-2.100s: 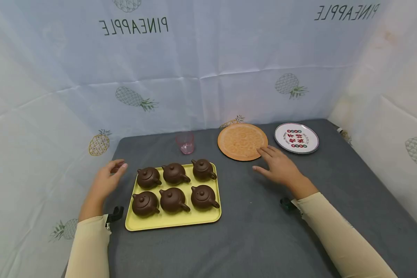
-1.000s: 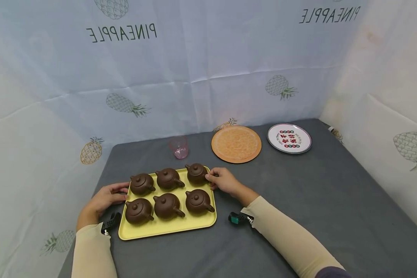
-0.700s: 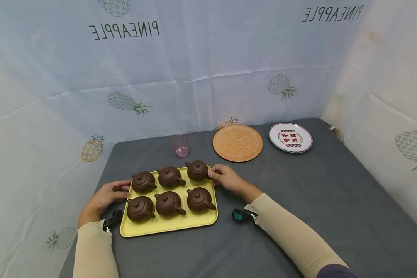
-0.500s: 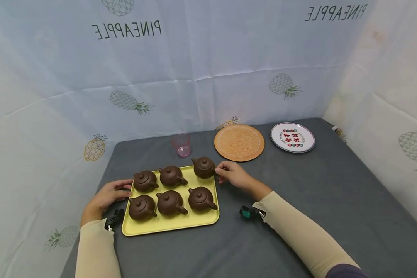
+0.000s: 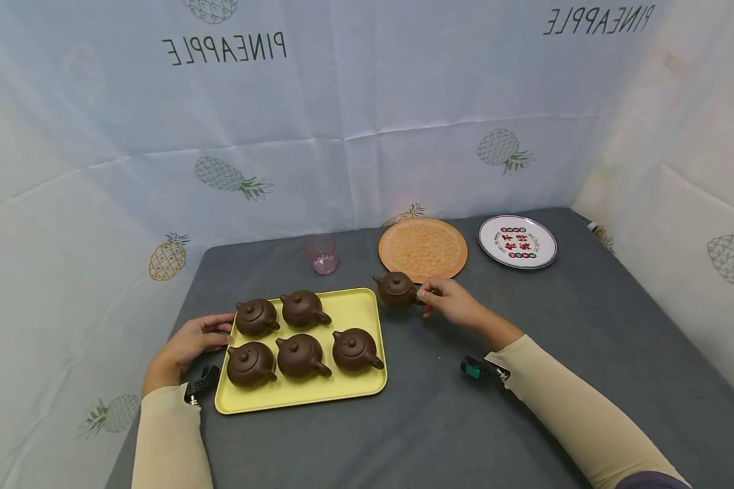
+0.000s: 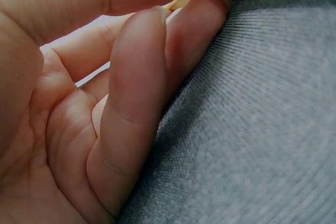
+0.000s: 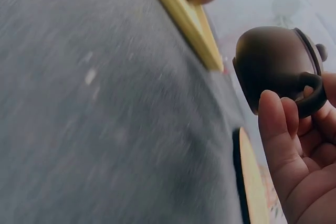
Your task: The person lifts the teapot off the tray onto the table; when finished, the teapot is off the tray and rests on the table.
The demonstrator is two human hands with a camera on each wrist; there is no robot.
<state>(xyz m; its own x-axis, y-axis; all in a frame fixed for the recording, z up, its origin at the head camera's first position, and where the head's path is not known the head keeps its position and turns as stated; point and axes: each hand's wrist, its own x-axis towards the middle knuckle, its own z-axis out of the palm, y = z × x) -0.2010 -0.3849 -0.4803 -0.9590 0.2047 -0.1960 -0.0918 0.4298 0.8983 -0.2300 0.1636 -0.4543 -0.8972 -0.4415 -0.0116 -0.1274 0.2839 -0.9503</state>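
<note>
My right hand holds a small dark brown teapot by its handle. The pot hangs upright beyond the tray's back right corner, its spout to the left, overlapping the front of the round orange mat in the head view. In the right wrist view, fingers and thumb pinch the looped handle. My left hand grips the left rim of the yellow tray, which the left wrist view shows between thumb and fingertips. Several matching teapots sit on the tray in two rows; its back right spot is bare.
A clear pink cup stands behind the tray. A white plate with red lettering lies at the back right, beside the orange mat. A pineapple-printed cloth hangs behind the grey-covered table.
The left hand came to the tray's left rim and stayed there. The right hand took the back right teapot by its handle, lifted it off the tray and carried it right.
</note>
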